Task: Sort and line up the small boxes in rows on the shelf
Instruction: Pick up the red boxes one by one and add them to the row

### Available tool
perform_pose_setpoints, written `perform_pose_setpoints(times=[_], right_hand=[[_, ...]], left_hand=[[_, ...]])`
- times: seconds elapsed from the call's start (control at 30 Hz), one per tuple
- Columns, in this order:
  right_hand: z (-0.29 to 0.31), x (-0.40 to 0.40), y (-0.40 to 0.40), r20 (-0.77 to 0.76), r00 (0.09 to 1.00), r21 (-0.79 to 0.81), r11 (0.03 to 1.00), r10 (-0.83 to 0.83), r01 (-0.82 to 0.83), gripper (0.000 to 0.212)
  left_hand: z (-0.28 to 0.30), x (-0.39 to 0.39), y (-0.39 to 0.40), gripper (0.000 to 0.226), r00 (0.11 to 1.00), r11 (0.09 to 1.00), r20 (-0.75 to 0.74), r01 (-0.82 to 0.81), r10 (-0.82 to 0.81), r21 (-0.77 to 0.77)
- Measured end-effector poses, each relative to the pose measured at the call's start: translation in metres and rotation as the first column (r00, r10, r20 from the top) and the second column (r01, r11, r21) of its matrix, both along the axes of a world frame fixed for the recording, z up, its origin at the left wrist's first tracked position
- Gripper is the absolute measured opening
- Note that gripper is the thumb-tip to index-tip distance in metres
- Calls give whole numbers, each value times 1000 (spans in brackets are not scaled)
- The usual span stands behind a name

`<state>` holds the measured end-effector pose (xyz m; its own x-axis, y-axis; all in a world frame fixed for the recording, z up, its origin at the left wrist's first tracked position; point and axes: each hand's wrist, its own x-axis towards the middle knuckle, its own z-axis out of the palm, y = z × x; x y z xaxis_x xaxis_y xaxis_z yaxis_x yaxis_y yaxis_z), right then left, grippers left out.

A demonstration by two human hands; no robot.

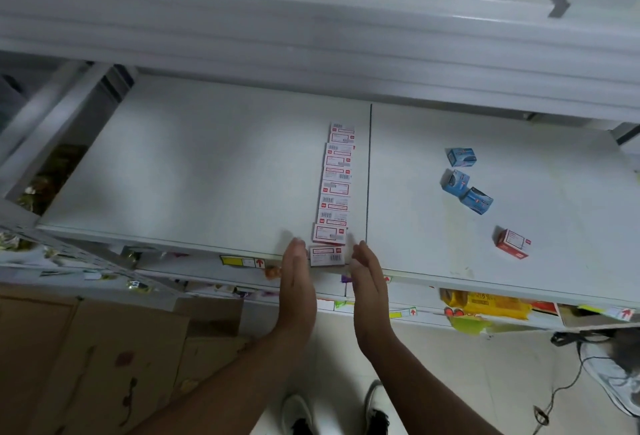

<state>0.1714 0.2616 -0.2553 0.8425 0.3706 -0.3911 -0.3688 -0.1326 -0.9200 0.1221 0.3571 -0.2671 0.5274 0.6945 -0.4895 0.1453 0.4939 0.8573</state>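
Note:
Several small red-and-white boxes [335, 192] lie in one row running from the shelf's front edge toward the back, just left of the seam in the white shelf [207, 164]. The nearest box [327, 255] sits at the front edge. My left hand [297, 282] stands flat on its left side with straight fingers, and my right hand [367, 279] stands flat on its right side; whether the palms touch the box I cannot tell. On the right shelf panel lie three blue boxes [465, 180] scattered loosely and one red box [513, 243] on its own.
An upper white shelf [311, 19] overhangs the back. Lower shelves with packets and price tags [242, 261] sit below the front edge. Cardboard boxes [86, 348] stand on the floor at left. A cable [568, 379] trails on the floor at right.

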Motion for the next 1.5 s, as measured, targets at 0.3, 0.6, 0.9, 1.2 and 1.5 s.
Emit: perform_pose_setpoints(times=[0.3,0.6,0.9,1.2,1.5], right_hand=[[-2,7,25,-59,998,18,1000,20,-19,72],[-1,22,38,23,999,-12,1000,27,-27,51],[-3,60,66,88,995,-12,999,36,-35,39],[5,82,62,99,991,-68,994,94,-88,24],[49,89,26,220,934,-294,932,281,-211,43]], left_hand=[[8,26,-2,29,999,999,26,-37,38,-33],[8,47,11,31,1000,999,8,16,-16,-50],[6,82,31,53,989,979,-18,149,-148,137],[19,91,44,65,972,962,-95,228,-216,148],[49,50,67,50,851,767,-399,497,-340,406]])
